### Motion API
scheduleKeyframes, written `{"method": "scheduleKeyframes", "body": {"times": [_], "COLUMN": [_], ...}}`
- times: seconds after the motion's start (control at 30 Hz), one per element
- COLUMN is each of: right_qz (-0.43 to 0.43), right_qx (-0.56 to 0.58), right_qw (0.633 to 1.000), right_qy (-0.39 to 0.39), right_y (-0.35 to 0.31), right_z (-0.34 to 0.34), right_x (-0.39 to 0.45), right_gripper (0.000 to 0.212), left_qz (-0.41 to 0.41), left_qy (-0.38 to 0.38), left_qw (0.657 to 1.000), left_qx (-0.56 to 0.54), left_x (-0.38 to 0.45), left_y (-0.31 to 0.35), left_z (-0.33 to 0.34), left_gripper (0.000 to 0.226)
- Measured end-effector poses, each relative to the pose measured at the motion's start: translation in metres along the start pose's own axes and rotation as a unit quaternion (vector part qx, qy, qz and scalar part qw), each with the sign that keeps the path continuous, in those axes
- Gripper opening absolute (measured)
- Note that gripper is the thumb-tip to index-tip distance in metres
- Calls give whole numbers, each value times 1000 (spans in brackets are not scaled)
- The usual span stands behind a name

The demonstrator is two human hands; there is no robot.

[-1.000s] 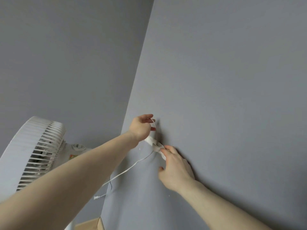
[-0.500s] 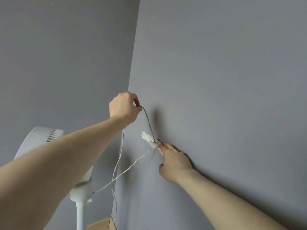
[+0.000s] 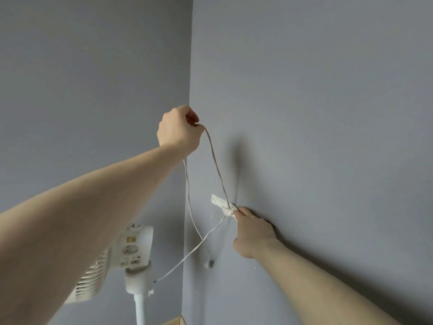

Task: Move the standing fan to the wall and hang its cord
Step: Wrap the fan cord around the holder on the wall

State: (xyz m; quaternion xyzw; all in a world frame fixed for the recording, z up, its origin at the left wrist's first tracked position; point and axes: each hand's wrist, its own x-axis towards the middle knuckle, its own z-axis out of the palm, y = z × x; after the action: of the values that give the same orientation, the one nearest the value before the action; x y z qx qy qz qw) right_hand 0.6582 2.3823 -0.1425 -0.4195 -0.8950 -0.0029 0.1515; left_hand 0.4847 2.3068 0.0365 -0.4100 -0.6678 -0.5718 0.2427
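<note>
Fan (image 3: 131,259) sat at 7 o'clock by the wall while my left hand (image 3: 179,131) was fisted on the cord (image 3: 215,165) at 12 and right fingertips (image 3: 236,213) pinned it at the hook (image 3: 221,202), so keeping slack tension steady seemed key.

Support: grey wall (image 3: 316,113), right of the corner.
Fixed on it: white hook strip (image 3: 219,201).
On the strip: white cord (image 3: 214,160), draped over it, ends hanging below.

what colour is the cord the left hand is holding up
White, like the fan. The cord in the left hand shows best in the head view against the grey wall.
</note>
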Motion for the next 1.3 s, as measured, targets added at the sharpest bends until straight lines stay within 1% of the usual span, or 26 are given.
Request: {"method": "scheduleKeyframes", "body": {"times": [0.07, 0.2, 0.27, 0.33, 0.5, 0.53, 0.6, 0.67, 0.7, 0.8, 0.9, 0.97, 1.07, 1.13, 1.2, 1.23, 1.3], "right_qz": [7, 18, 27, 41, 47, 52, 69, 88, 92, 86, 63, 54, 40, 44, 65, 80, 111], "right_qx": [1, -1, 0, 29, 100, 127, 203, 310, 368, 499, 606, 645, 687, 729, 774, 791, 811], "right_qw": [1000, 1000, 1000, 999, 992, 988, 974, 943, 921, 859, 792, 761, 724, 680, 626, 602, 566], "right_qy": [-3, -9, -13, -11, 61, 69, 77, 87, 92, 72, 42, 37, 52, 62, 70, 79, 99], "right_y": [1, -5, -10, -16, -34, -39, -48, -55, -59, -68, -72, -71, -69, -66, -62, -58, -50], "right_z": [1, -4, -7, -11, -29, -35, -49, -66, -75, -98, -113, -121, -129, -133, -135, -136, -138], "right_x": [0, -2, -2, -5, -15, -18, -22, -28, -32, -45, -54, -60, -66, -68, -66, -67, -69], "right_gripper": [62, 62, 62, 59, 45, 47, 62, 74, 75, 70, 68, 63, 53, 51, 48, 46, 39], "left_qz": [-4, -9, 2, 18, 49, 53, 64, 72, 73, 76, 76, 62, 42, 41, 39, 35, 17], "left_qy": [5, 37, 27, 5, -14, -19, -34, -52, -60, -92, -154, -203, -284, -338, -388, -403, -410], "left_qw": [1000, 998, 999, 999, 998, 998, 997, 995, 995, 992, 983, 973, 947, 926, 905, 898, 897], "left_qx": [-13, -45, -43, -34, -37, -38, -40, -37, -37, -37, -61, -92, -142, -162, -170, -172, -165], "left_x": [3, 15, 22, 24, 22, 21, 17, 11, 7, -5, -20, -32, -51, -65, -77, -83, -89], "left_y": [9, 28, 38, 45, 61, 64, 68, 72, 73, 77, 84, 88, 89, 86, 77, 71, 52], "left_z": [-8, -38, -53, -65, -84, -88, -95, -100, -104, -112, -122, -128, -133, -134, -133, -132, -126], "left_gripper": [21, 24, 26, 26, 20, 19, 18, 16, 14, 8, 2, 4, 11, 15, 17, 16, 12]}}
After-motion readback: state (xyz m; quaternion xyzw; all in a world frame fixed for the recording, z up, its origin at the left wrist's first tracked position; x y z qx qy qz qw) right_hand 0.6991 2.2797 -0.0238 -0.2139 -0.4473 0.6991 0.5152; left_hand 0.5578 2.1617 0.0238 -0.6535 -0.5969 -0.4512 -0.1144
